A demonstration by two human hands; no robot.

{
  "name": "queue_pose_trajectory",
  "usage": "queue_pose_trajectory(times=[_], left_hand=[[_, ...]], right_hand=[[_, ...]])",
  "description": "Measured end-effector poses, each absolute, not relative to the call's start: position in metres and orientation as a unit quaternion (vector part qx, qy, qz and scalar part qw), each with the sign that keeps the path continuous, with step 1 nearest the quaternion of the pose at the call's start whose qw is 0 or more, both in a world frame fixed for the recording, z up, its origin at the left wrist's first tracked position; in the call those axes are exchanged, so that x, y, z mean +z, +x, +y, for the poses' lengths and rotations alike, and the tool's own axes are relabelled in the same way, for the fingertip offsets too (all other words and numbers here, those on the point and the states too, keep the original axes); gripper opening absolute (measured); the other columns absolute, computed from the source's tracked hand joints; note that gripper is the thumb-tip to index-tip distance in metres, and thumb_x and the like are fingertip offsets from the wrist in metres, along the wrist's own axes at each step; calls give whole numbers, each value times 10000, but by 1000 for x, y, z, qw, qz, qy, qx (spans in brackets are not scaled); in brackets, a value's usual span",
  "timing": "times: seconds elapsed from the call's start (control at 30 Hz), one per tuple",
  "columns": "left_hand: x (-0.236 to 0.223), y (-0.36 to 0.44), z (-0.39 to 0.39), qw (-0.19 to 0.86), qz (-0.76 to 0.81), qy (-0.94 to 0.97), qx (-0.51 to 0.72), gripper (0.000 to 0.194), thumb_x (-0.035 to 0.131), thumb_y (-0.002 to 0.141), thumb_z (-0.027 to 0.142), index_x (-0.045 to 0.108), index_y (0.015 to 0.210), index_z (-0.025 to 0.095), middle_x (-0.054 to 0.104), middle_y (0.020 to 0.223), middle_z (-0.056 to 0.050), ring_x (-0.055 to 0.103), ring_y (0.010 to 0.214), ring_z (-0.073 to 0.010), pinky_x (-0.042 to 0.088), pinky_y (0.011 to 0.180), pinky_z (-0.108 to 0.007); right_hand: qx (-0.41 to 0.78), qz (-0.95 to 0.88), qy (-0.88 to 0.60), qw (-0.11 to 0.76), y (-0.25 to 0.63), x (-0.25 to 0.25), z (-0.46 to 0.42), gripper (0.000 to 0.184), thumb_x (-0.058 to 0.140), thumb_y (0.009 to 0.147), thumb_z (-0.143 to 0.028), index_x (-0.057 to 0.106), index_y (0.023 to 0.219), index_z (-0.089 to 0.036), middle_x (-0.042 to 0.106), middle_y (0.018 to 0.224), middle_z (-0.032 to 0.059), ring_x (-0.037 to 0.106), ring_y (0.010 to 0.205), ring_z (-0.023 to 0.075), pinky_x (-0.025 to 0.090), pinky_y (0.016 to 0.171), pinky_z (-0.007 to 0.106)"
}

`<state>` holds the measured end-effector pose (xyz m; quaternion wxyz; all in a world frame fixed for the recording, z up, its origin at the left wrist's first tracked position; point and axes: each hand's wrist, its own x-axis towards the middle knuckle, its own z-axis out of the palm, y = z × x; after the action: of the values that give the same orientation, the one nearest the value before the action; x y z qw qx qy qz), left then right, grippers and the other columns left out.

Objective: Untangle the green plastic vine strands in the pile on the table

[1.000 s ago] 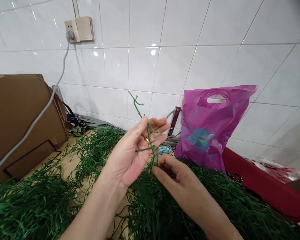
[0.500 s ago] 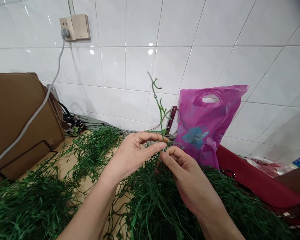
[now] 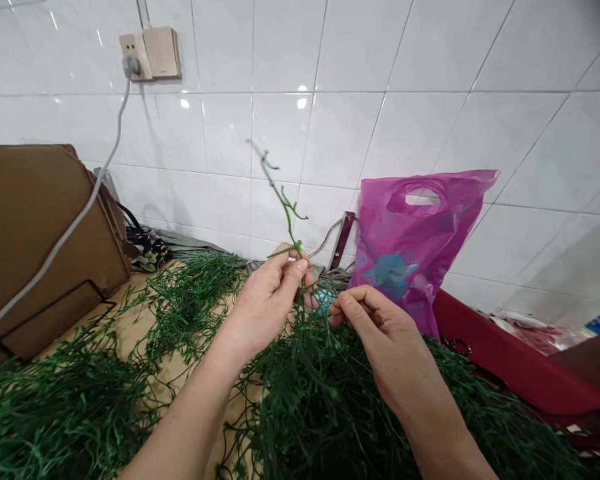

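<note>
My left hand [image 3: 267,300] pinches a thin green plastic stem [image 3: 280,197] between thumb and fingers; the stem rises up and left in front of the white tiles. My right hand [image 3: 380,333] is just to the right, its fingers pinched together over strands of the green plastic foliage pile [image 3: 325,407] below. A small blue object [image 3: 324,298] shows between the two hands. Both hands hover above the pile.
More green foliage [image 3: 55,407] covers the table on the left. A brown cardboard box [image 3: 35,233] stands at far left, with a grey cable [image 3: 75,220] running to a wall socket [image 3: 150,55]. A magenta plastic bag [image 3: 410,240] and a red case [image 3: 510,363] lie at right.
The stem has swung from leaning right to leaning left. My left hand has closed into a tighter pinch on it, and my right hand has drawn slightly away to the right.
</note>
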<state>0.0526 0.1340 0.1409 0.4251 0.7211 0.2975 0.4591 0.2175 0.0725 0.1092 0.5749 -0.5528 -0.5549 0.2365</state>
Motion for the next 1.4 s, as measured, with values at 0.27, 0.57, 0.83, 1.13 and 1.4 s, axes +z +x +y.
queue_pose_trajectory(times=[0.27, 0.57, 0.83, 1.13, 1.4], left_hand=[[144, 51, 128, 341, 321, 782, 411, 301, 406, 1032, 436, 551, 884, 217, 578, 772, 12, 566, 699, -145, 441, 705, -283], [144, 50, 131, 409, 309, 794, 326, 247, 601, 924, 439, 642, 946, 197, 609, 862, 13, 503, 774, -144, 383, 706, -272], [143, 47, 136, 425, 295, 794, 319, 171, 610, 899, 358, 643, 900, 190, 581, 822, 23, 454, 725, -133, 352, 675, -266], [141, 51, 135, 421, 279, 804, 315, 257, 528, 957, 424, 606, 862, 199, 492, 765, 31, 398, 683, -132, 329, 648, -266], [140, 54, 133, 547, 174, 775, 264, 258, 530, 971, 421, 584, 850, 199, 482, 790, 21, 413, 727, -135, 338, 682, -260]], right_hand=[[172, -570, -595, 540, 222, 125, 63, 338, 578, 929, -520, 687, 1108, -254, 713, 1019, 64, 624, 968, 244, 466, 732, 331], [266, -573, -528, 567, 228, 113, 71, 163, 628, 923, -386, 659, 898, -228, 616, 768, -14, 548, 729, 152, 433, 668, 260], [302, -569, -519, 562, 227, 117, 69, 248, 577, 957, -453, 672, 947, -224, 683, 899, 19, 609, 886, 176, 463, 804, 272], [152, -602, -584, 524, 218, 127, 66, 103, 583, 830, -293, 633, 779, -219, 588, 679, -13, 521, 647, 157, 398, 614, 281], [235, -633, -529, 514, 233, 132, 61, 82, 523, 776, -209, 593, 738, -229, 601, 667, -19, 527, 613, 140, 408, 569, 266]])
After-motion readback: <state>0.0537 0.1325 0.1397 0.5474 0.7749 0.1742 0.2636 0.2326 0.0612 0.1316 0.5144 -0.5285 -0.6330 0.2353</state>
